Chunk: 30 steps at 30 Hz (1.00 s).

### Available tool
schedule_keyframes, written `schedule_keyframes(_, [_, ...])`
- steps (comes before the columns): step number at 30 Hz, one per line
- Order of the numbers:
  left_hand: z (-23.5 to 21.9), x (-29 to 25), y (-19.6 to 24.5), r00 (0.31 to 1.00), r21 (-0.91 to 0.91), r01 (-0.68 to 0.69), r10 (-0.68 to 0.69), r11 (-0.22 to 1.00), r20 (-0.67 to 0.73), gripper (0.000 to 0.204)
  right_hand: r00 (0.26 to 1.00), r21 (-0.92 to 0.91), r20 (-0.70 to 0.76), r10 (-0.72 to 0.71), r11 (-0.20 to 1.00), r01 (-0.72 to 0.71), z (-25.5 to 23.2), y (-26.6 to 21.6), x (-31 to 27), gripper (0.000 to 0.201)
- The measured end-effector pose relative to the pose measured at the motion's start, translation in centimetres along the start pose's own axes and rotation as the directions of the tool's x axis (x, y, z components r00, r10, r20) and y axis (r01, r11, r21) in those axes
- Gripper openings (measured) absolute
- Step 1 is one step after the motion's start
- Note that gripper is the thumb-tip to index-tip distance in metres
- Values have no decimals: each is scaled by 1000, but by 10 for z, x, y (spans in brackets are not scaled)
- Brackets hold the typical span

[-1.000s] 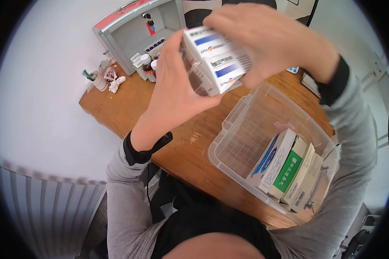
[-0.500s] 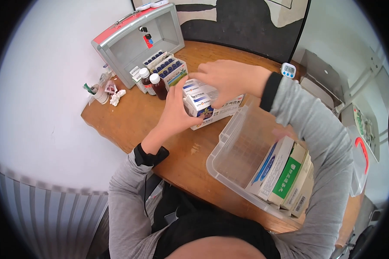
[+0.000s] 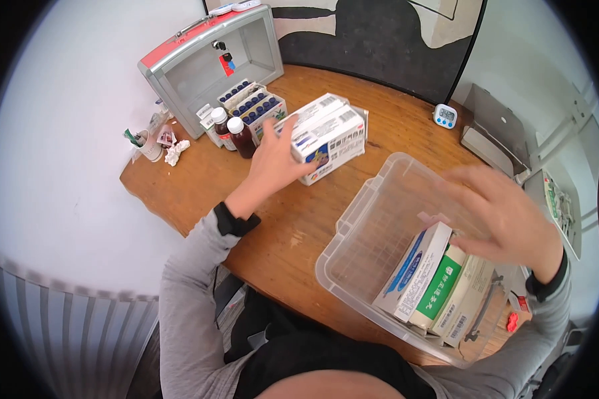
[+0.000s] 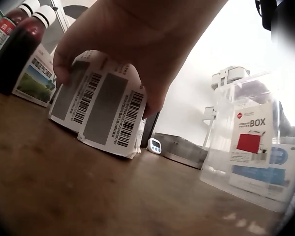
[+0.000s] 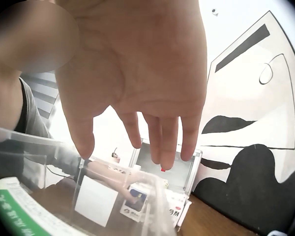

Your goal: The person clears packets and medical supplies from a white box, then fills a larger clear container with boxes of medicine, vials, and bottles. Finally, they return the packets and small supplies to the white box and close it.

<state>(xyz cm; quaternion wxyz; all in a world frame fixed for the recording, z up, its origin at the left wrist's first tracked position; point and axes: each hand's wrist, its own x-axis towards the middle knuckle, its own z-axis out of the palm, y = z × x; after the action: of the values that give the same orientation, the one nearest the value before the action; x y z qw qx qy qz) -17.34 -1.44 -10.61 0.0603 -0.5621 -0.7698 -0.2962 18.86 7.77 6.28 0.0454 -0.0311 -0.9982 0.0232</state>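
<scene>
My left hand [image 3: 275, 159] grips the near end of two white medicine boxes [image 3: 339, 147] standing side by side on the table, thumb on one side and fingers on the other. Their barcoded ends [image 4: 105, 105] show under the hand in the left wrist view. Over the clear plastic bin [image 3: 353, 219] hovers my right hand [image 3: 506, 213], its fingers extended and holding nothing. Inside the bin stand a white-and-blue box [image 3: 416, 269], a green-and-white box [image 3: 440, 287] and a pale carton [image 3: 460, 306], just below the right hand.
Two dark syrup bottles [image 3: 243, 139] and blue-capped vials [image 3: 256, 105] in cartons stand left of the held boxes. Behind them is an open silver-and-red case [image 3: 180, 80]. A small timer [image 3: 444, 116] and a grey tray [image 3: 492, 143] sit at the back right. A cup [image 3: 151, 147] stands at the left edge.
The white boxes came down from mid-air onto the table beside the bottles. My right hand let go of them and moved right, over the bin; my left hand stays on them.
</scene>
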Motion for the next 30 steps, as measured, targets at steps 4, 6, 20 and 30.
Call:
schedule_keyframes(4, [29,46,5,1000,32,1,0,999,-8,100,998,62,52,42,997,-45,12,-16,-34,68])
schedule_keyframes(6, [46,73,6,995,105,78,-71,991,-66,100,996,97,21,81,992,-83,23,-19,-47,66])
schedule_keyframes(20, [92,180,-10,975,455,221,-200,863,-93,103,992,245,15,127,961,-127,53,-18,-74,56])
schedule_keyframes(30, [52,166,-24,971,321,110,-170,941,166,130,992,255,-4,127,959,-122,50,-18,-72,51])
